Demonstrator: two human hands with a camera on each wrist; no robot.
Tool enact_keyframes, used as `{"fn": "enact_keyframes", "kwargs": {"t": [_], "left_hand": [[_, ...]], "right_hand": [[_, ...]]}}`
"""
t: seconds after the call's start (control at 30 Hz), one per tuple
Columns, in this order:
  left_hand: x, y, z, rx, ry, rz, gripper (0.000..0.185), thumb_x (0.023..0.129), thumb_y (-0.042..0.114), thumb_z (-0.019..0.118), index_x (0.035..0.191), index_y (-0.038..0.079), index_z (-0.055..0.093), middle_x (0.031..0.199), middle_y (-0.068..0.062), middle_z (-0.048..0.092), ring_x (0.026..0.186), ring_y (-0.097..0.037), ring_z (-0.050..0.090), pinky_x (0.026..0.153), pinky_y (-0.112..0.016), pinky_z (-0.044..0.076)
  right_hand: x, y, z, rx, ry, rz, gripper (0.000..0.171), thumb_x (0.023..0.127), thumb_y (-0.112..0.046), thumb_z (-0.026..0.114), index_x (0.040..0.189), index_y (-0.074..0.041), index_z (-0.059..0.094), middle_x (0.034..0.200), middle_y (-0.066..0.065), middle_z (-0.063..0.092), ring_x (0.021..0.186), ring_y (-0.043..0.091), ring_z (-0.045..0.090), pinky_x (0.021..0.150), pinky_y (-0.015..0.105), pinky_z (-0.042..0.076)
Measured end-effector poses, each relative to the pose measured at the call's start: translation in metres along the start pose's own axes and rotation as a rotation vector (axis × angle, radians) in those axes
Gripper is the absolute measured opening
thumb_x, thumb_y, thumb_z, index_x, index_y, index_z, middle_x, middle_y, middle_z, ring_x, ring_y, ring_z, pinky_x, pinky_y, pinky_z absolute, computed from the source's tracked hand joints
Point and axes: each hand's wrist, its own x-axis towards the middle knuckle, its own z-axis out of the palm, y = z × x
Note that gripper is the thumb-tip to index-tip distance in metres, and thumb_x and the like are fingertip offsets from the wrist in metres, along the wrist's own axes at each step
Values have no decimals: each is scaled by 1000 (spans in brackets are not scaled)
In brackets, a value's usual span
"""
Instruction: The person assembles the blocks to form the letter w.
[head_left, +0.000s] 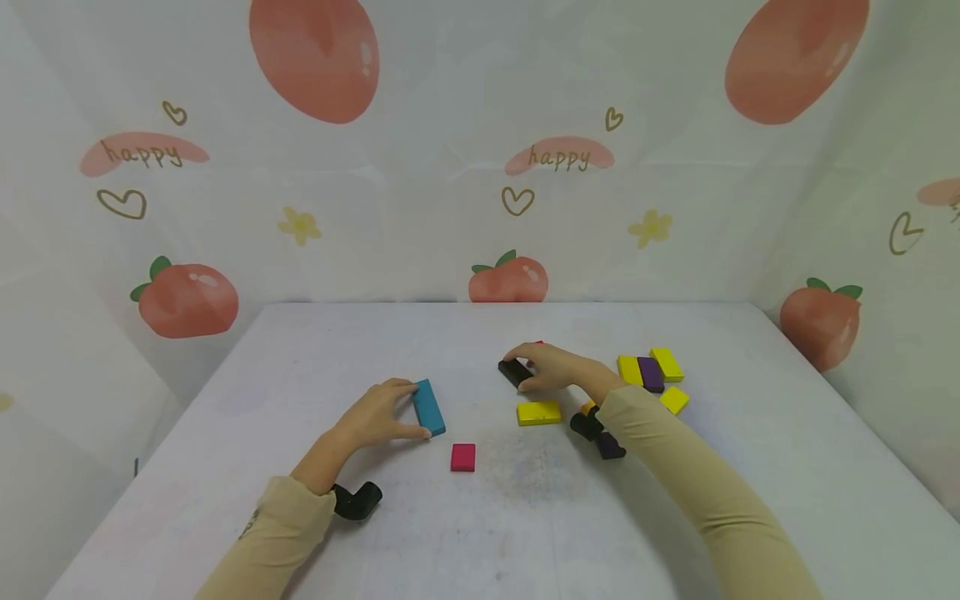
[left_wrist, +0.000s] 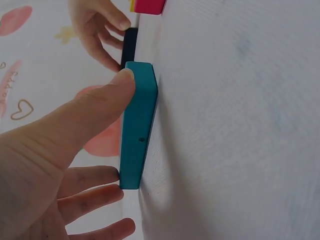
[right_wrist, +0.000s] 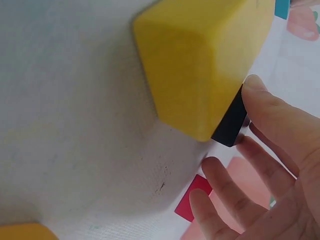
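The left hand [head_left: 378,414] pinched one long teal block [head_left: 428,407] between thumb and fingers, on the white table [head_left: 315,350]. The right hand [head_left: 551,367] gripped one black rectangular block [head_left: 513,372]. Beyond lay four yellow blocks [head_left: 538,412], one purple block [head_left: 650,374] and one red block [head_left: 462,457]; a second red piece seemed hidden behind the right hand.

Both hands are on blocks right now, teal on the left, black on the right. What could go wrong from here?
The left hand pinches the long teal rectangular block only at its ends, so it might pivot and slip. The right hand grips the black rectangular block beside a small red block; sliding it may knock that or the flat yellow block.
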Motion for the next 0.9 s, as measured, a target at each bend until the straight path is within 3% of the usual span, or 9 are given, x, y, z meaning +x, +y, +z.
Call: {"fn": "enact_keyframes", "kwargs": {"t": [0.4,0.9], "left_hand": [[0,1,0,32,-12,-7,74,73,38,77,129,-5,52,136,-24,48,124,-47,45,102,-56,39],[1,1,1,13,-22,-28,75,73,36,77,130,-4,50,139,-24,46,125,-49,42,102,-57,38]], "right_hand": [[0,-1,-2,-6,-28,12,54,87,-19,66,136,-8,45,142,14,44,117,30,52,104,42,43],[3,-3,-3,-3,24,-34,57,83,-19,70,133,-6,47,135,16,49,110,29,56,98,39,47]]}}
